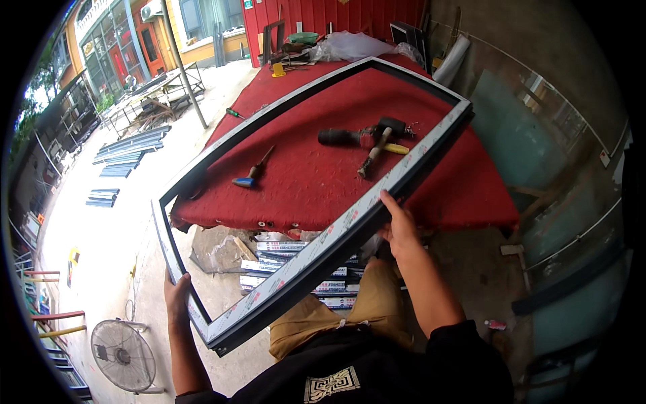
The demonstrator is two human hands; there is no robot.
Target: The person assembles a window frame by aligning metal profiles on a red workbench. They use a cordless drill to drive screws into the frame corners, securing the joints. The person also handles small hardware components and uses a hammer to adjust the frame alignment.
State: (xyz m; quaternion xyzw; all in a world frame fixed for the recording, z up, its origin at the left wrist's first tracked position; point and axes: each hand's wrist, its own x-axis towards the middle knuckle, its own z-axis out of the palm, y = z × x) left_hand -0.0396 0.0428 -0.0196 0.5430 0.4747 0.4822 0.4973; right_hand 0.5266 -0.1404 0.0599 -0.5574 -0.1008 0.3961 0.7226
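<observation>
Clock hub = centre of the frame (350,215), held at a slant in front of the wearer, over the near part of the red tabletop (289,202). Left hand (178,293): grip closed on the short side, 8 o'clock. Right hand (400,230): grip closed on the long near rail, 4 o'clock, thumb on top. Can't tell if the far edge touches down. I'd keep both grips firm and wide, move it without twisting the corners, and keep it clear of the mallet (371,160) at 2 and the blue-handled tool (245,182) at 10. Containers: green bowl (305,38) at 12, contents unreadable.
</observation>
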